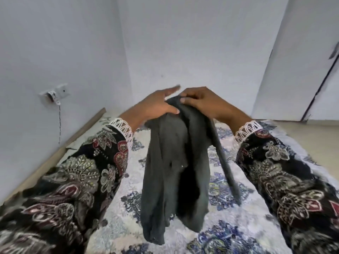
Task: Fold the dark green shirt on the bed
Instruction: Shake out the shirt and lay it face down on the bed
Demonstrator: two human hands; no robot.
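The dark green shirt (176,171) hangs bunched in the air above the bed (222,233), its lower end reaching down near the patterned bedspread. My right hand (200,99) pinches the top edge of the fabric between thumb and fingers. My left hand (157,105) is right beside it, thumb pressed on the cloth and the fingers stretched out flat toward the right hand. Both arms wear dark floral sleeves with white lace cuffs. A narrow strip of the shirt trails down on the right side.
The bed's blue-and-white floral cover spreads below and to both sides. A wooden bed edge (60,143) runs along the left wall, where a wall socket (55,92) with a cord sits. A white door (300,57) stands at the right.
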